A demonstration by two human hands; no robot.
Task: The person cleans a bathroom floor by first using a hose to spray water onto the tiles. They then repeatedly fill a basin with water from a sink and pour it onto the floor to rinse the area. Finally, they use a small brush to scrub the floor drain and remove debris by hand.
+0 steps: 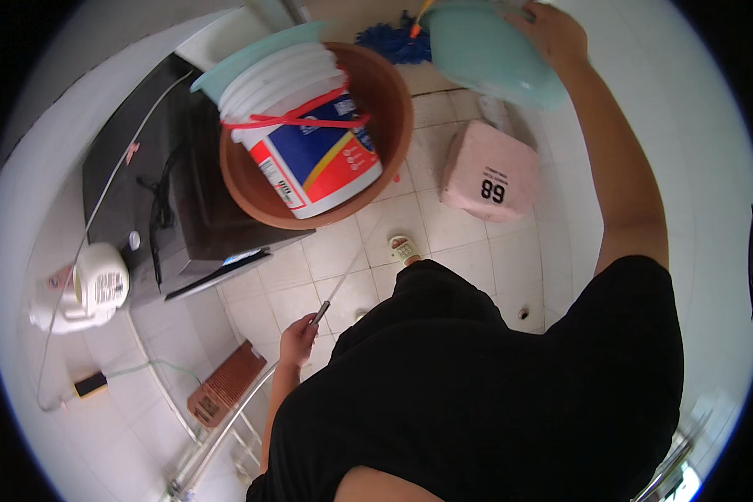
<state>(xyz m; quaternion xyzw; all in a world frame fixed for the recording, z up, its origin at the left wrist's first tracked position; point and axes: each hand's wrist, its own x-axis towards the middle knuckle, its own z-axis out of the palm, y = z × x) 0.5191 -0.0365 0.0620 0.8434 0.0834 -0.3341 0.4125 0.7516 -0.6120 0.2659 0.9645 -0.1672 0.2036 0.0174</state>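
My right hand (555, 37) grips the rim of a light teal plastic basin (489, 50), which is raised and tilted at the top right. My left hand (298, 339) is closed around the metallic handle (320, 312) of a thin pale rod (350, 270) slanting forward over the tiles; its far end is too faint to make out. Ahead of me, a white plastic bucket (320, 157) with a red handle lies tilted inside a large brown basin (398, 138). Another teal basin (226, 72) shows behind the bucket.
Blue mop-like strands (401, 41) lie by the raised basin. A pink covered block-shaped object (492, 172) stands on the floor. At left are a dark appliance (194, 219), a trailing cable (110, 176), a white jug (94, 285) and a brown washboard (226, 383). A drain hole (524, 312) is at right.
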